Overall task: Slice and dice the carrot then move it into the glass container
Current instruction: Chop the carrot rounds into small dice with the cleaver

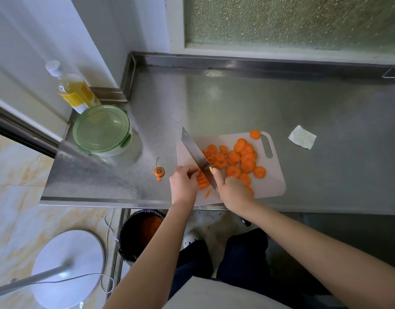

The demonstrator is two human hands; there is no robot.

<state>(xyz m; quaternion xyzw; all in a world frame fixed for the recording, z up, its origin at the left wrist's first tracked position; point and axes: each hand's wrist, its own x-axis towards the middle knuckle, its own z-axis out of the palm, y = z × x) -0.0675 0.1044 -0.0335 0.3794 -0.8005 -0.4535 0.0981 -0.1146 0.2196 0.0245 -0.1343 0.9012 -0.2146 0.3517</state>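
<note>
- White stand base (67,264) on floor, near left; its pole is blurred and cut off by frame edge.
- Oil bottle (74,91) at far-left corner of counter (236,103), just behind glass container (102,130). Container has green clip lid on and sits left of board, well apart. Contents can't be made out thru lid.
- Black bin (134,233) below counter's near edge w/ orange scraps inside; right side hidden by L forearm.
- Carrot top (159,171) w/ thin stem lies on counter, just left of L hand, not touching.
- L hand (183,182): palm down at board's near-left corner, fingers curled over carrot stack (202,182), gripping it in place. Fingertips tucked, hard to see. Forearm runs up from near edge.
- Knife (194,152): broad blade slants from far-left tip to near right, edge down in stack right beside L fingers. Yellow sticker near handle end.
- R hand (233,191): clenched round knife handle, which is fully hidden in fist. One digit laid along blade flat by sticker; can't tell which. Forearm runs off near right.
- Carrot slices (242,158) heaped mid-board, right of blade. Some are part hidden under R hand; one round sits at far edge by handle slot.
- Cutting board (275,177): pale, on counter by its near edge.
- Paper towel (302,137): crumpled, on counter far right of board, apart.
</note>
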